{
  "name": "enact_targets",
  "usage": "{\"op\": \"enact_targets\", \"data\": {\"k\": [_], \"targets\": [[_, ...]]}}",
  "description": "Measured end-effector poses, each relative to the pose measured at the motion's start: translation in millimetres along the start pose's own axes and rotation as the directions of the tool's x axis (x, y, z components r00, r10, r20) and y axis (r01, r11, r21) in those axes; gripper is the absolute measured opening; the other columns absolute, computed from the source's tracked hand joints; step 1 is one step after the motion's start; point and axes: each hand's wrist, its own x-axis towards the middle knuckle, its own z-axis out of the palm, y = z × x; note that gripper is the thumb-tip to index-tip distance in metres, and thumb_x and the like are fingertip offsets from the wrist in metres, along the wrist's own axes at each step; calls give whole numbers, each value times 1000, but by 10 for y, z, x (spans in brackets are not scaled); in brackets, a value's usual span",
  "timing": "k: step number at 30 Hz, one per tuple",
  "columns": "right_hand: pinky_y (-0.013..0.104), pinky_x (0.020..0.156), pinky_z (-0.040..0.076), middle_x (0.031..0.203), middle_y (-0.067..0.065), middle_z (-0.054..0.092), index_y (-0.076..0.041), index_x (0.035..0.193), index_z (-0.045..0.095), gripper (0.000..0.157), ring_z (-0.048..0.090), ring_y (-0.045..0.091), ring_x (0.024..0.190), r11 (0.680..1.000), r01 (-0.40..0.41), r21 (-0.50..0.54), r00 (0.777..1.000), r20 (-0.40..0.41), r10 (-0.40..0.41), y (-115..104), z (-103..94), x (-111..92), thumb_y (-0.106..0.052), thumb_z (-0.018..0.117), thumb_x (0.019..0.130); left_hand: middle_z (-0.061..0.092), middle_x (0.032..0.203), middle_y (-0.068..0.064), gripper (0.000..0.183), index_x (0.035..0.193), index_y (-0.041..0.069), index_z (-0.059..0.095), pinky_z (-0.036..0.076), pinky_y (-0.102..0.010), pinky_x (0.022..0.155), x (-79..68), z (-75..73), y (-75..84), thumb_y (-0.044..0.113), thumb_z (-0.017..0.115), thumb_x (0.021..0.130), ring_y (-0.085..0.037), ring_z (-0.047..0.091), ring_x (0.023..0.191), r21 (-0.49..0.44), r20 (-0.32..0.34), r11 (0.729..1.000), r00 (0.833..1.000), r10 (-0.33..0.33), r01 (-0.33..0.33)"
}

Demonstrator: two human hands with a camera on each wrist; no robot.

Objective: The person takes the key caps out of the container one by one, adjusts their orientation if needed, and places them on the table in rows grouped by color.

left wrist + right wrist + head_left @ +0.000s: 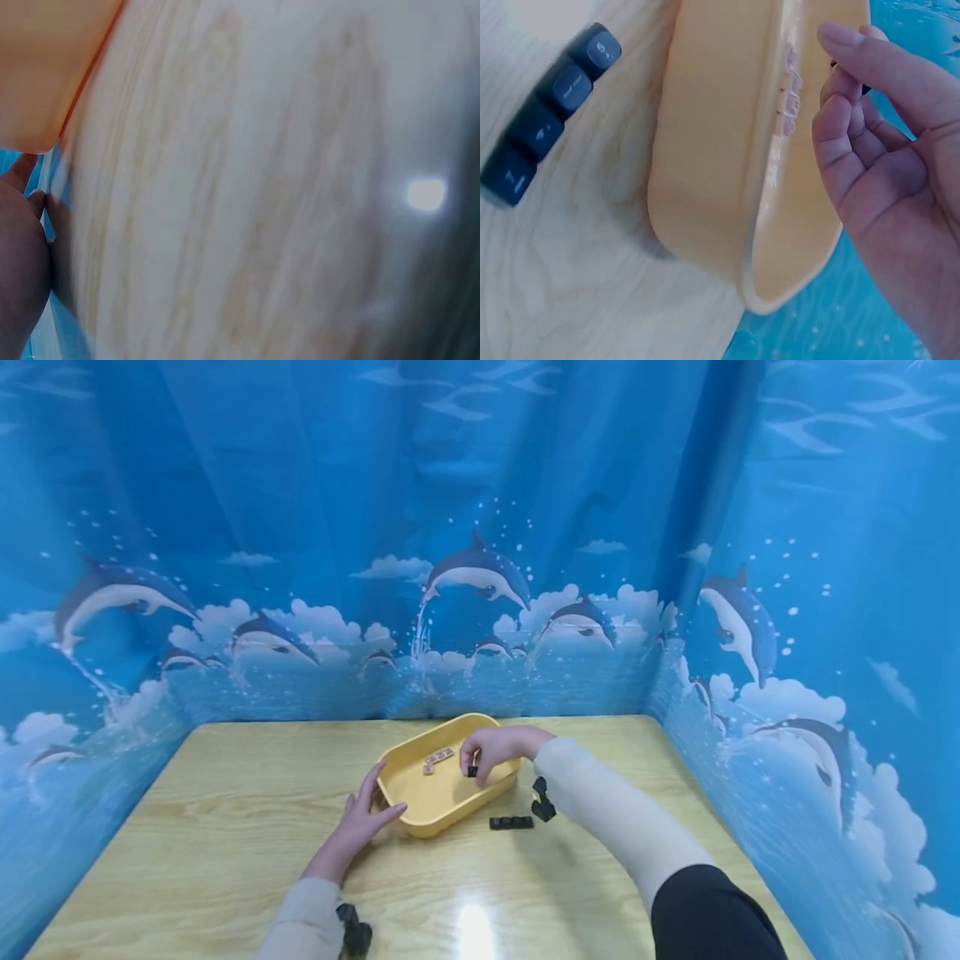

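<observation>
A black keycap [472,771] is pinched between the thumb and fingers of my right hand [491,750], over the right part of a yellow plastic tray [427,802]. In the right wrist view only a sliver of that keycap shows behind the fingers. My left hand [362,818] touches the tray's left end, with thumb and index finger spread along the rim. Several small pinkish keycaps [439,756] lie in the tray, mostly in a row. On the table in front of the tray, several black keycaps [551,112] stand in a line, with white legends on top.
The light wood-grain table [247,802] carries the tray near its back edge. A blue curtain [337,527] printed with dolphins rises behind and at both sides. Small black devices [543,800] sit on both wrists. A bright reflection shines on the table's front part.
</observation>
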Motion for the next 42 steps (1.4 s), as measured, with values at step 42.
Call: {"op": "enact_targets", "data": {"k": [42], "targets": [[32, 76, 57, 89, 4, 70, 2, 103, 70, 29, 65, 17, 81, 952, 20, 305, 894, -432, 120, 710, 534, -997, 0, 78, 75, 25, 152, -30, 91, 157, 15, 8, -15, -56, 113, -2, -12, 48, 29, 69, 91, -45, 21, 141, 36, 11, 999, 1000, 24, -25]]}}
